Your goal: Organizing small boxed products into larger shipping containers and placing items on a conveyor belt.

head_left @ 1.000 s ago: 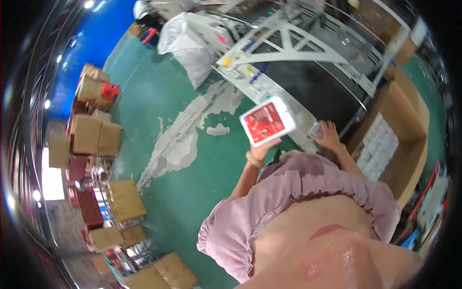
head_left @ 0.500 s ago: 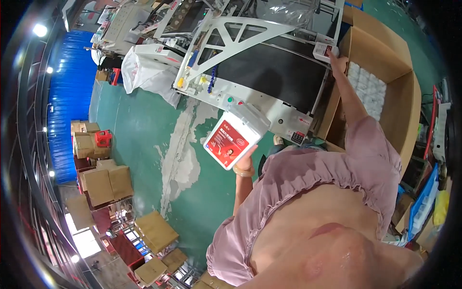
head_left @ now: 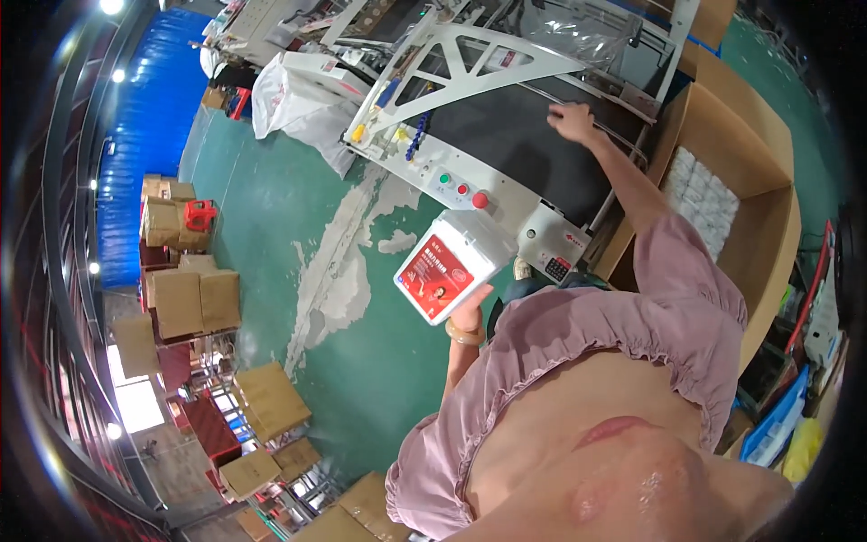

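Currently left hand point(head_left: 470, 307) gripping white jug point(head_left: 454, 264) from below, red label facing camera, long axis tilting up-right. Right hand point(head_left: 573, 120) reaching well away, fingers seemingly spread flat on black conveyor belt point(head_left: 515, 135). Jug hanging short of belt, left hand nearer.

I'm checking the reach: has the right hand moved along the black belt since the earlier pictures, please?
Yes. The right hand has gone from the belt edge near the carton onto the belt.
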Motion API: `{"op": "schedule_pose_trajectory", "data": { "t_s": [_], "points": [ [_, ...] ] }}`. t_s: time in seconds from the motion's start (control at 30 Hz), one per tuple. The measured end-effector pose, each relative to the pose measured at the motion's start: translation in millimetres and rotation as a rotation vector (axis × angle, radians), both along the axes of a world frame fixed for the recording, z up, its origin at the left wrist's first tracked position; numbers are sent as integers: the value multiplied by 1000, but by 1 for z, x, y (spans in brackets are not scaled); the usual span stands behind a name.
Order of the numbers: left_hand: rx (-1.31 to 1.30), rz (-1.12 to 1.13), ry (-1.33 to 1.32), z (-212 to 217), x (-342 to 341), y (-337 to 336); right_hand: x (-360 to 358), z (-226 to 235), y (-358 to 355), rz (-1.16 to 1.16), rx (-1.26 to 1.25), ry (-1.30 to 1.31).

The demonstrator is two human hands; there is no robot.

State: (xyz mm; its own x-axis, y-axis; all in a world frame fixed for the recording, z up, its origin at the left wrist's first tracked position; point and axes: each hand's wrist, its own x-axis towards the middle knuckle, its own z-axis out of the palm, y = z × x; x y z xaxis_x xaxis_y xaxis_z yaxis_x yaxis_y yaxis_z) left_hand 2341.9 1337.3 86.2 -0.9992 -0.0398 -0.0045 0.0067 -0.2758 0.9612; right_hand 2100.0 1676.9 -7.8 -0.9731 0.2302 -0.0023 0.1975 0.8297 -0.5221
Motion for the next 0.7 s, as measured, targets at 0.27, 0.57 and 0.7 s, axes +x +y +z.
{"op": "schedule_pose_trajectory", "data": {
  "t_s": [0.27, 0.57, 0.7],
  "points": [
    [-177, -176, -162, 14, -32, 1, 109, 174, -70, 763, -1039, 214],
    [77, -199, 85, 5, -55, 30, 152, 225, -107, 1088, -409, 696],
    [113, -205, 117, 9, -51, 35, 157, 226, -95, 1000, -501, 756]
  ]
}}
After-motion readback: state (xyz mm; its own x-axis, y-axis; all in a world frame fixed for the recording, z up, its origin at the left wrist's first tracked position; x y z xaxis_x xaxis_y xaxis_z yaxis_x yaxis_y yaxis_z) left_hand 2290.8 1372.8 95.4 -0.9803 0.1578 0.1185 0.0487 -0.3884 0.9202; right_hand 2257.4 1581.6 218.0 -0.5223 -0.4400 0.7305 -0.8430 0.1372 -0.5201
